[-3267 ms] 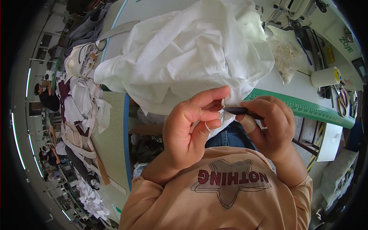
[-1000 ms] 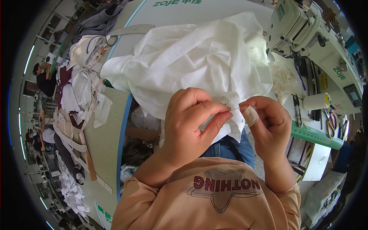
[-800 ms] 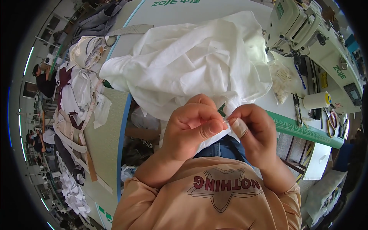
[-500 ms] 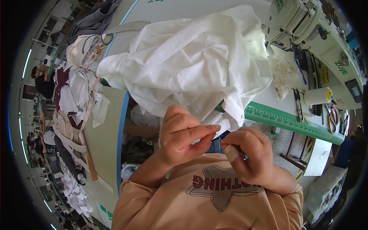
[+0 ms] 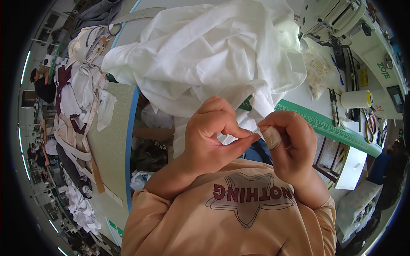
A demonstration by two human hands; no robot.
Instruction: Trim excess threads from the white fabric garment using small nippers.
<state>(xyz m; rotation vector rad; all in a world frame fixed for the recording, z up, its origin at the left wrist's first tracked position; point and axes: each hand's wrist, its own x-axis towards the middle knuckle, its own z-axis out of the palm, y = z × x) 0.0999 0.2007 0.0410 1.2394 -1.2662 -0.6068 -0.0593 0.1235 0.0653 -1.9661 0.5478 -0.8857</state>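
My left hand (image 5: 215,134) is closed in a pinch, thumb and forefinger tips meeting in front of my chest. Close to those tips, my right hand (image 5: 292,143) also pinches, with its fingers curled and a pale wrap on its thumb. Whatever the two pinches hold is too fine to make out. Beyond the hands a large white garment (image 5: 213,55) lies crumpled over the table, and part of it hangs down past the edge toward my hands. Neither hand visibly grips the cloth.
A green ruler (image 5: 329,123) runs along the table's front edge. At the right stand a sewing machine (image 5: 367,55), a thread cone (image 5: 356,99), scissors (image 5: 370,128) and a clear bag of small pale pieces (image 5: 318,77). Fabric pieces (image 5: 81,85) heap at the left.
My fingertips have come closer together, and the thin strand seen between them before no longer shows. My right hand has risen a little. The view has shifted slightly.
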